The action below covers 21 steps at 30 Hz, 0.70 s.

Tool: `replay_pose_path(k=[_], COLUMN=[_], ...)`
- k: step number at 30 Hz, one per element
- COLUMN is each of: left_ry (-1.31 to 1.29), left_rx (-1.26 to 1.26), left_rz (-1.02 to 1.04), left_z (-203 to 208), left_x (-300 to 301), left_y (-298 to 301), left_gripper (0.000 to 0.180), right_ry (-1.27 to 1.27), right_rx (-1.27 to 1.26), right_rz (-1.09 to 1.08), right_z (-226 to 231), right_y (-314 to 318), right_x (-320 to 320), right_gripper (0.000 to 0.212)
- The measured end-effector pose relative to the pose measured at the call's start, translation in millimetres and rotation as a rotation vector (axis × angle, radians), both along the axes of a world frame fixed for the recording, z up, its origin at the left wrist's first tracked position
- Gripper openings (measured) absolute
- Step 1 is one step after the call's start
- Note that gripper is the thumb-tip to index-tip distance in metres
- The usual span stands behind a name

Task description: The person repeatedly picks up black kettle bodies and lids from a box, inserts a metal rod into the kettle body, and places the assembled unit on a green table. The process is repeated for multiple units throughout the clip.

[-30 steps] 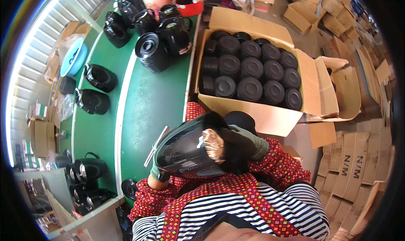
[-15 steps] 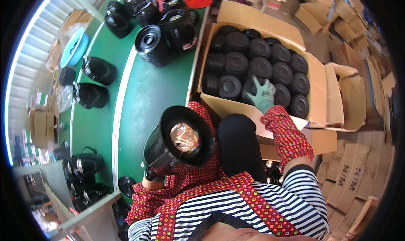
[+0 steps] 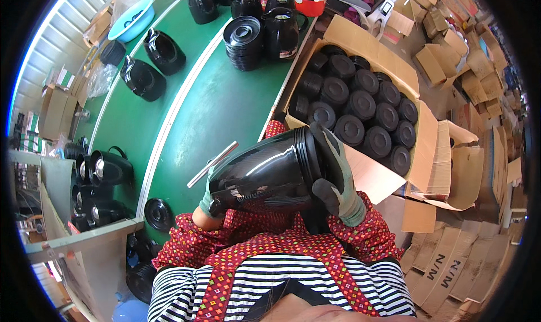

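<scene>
A glossy black jug body (image 3: 256,172) lies tilted on its side across my lap, its wide end toward the right. My left hand (image 3: 208,198), in a pale green glove, is wrapped around its left end; most of the fingers are hidden behind it. A thin silver rod (image 3: 212,164) sticks out beside that hand; whether the hand grips it I cannot tell. My right hand (image 3: 338,181), in a green glove with dark palm and fingers, grips a black round cap (image 3: 315,153) against the jug's wide end, thumb and fingers on opposite sides.
To the right, an open carton (image 3: 414,187) holds rows of black round caps. A green table (image 3: 186,125) carries a stack of black discs (image 3: 243,40), several black jugs (image 3: 143,77) and a light blue basin (image 3: 132,19). Flattened cartons (image 3: 451,271) lie at lower right.
My right hand has come out of the carton to the jug's wide end, with a black cap in it. The jug has turned from showing its shiny inside to lying sideways.
</scene>
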<state>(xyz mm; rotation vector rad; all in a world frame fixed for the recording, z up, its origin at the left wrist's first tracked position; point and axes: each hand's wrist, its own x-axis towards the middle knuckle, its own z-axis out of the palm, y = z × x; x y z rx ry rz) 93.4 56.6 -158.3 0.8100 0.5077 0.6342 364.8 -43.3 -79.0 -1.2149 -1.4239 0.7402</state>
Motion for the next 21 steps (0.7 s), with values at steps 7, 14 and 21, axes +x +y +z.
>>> replay_pose_path(k=[7, 14, 21], left_ry=[0.028, 0.534, 0.388], left_rx=[0.204, 1.387, 1.119], left_rz=[0.076, 0.51, 0.437], left_z=[18.9, 93.4, 65.9], left_x=[-5.9, -8.8, -22.1], left_y=[-11.9, -3.0, -4.3], left_gripper=[0.05, 0.037, 0.061], right_ry=[-0.003, 0.509, 0.309], right_rx=[0.072, -0.223, -0.196], right_rz=[0.056, 0.119, 0.244], right_z=[5.9, -16.3, 36.0], right_y=[-18.7, -21.3, -17.9], right_x=[-11.8, 0.8, 19.4], right_gripper=[0.095, 0.071, 0.076])
